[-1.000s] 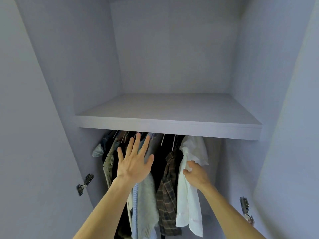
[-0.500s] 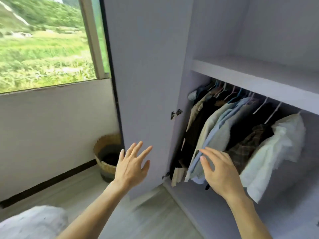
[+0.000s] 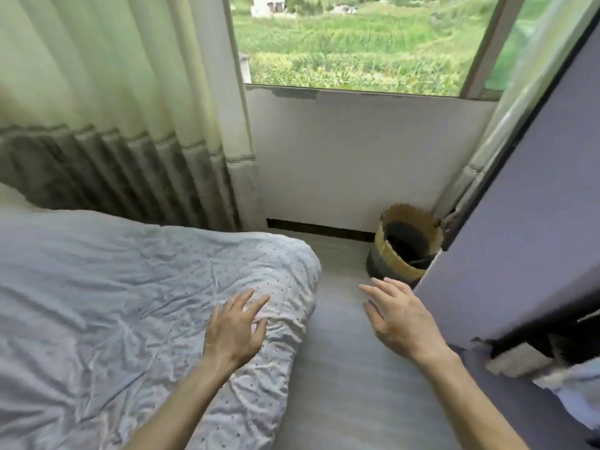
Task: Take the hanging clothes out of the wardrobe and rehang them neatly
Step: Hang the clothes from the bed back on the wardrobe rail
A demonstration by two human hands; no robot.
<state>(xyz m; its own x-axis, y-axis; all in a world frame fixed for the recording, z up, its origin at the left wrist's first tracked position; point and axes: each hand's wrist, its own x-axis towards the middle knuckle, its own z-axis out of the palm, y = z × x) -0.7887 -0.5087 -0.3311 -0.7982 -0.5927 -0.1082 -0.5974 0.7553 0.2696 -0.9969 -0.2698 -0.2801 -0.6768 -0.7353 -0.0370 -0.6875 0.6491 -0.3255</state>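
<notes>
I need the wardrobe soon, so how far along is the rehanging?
Nothing looks done: no garment lies on the bed, and clothes show past the wardrobe door at the right. Nothing is in hand: the left hand and right hand are open and empty. Taking the clothes out and rehanging them all remains.

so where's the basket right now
In the head view the basket stands on the floor right of centre, under the window, partly behind the edge of the wardrobe door, just beyond the right hand.
</notes>
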